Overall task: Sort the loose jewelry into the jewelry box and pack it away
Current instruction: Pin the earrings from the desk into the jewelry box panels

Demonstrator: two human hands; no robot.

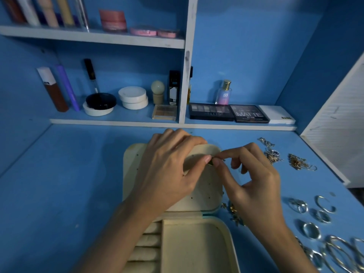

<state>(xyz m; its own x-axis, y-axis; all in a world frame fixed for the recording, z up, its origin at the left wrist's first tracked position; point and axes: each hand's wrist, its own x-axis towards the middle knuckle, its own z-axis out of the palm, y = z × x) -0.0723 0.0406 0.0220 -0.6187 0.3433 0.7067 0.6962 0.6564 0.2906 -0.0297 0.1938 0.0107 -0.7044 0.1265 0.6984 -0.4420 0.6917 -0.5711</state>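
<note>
A cream jewelry box (197, 243) lies open on the blue desk, its lid (204, 186) flat toward the back. A perforated earring flap rises from that lid. My left hand (169, 168) curls over the flap's top edge, thumb near a small dark earring (211, 162). My right hand (250, 174) pinches that earring at the flap's right edge. Ring rolls (145, 251) fill the left of the box's base. Loose silver rings (311, 229), hoops (338, 253) and tangled chains (295, 161) lie to the right. Small gold pieces (234, 211) sit beside the box under my right wrist.
Behind the box runs a low shelf with eyeshadow palettes (228, 112), a perfume bottle (224, 93), round compacts (134, 97) and tubes (55, 89). A higher shelf holds pink jars (113, 20). A white panel (338, 134) closes off the right side.
</note>
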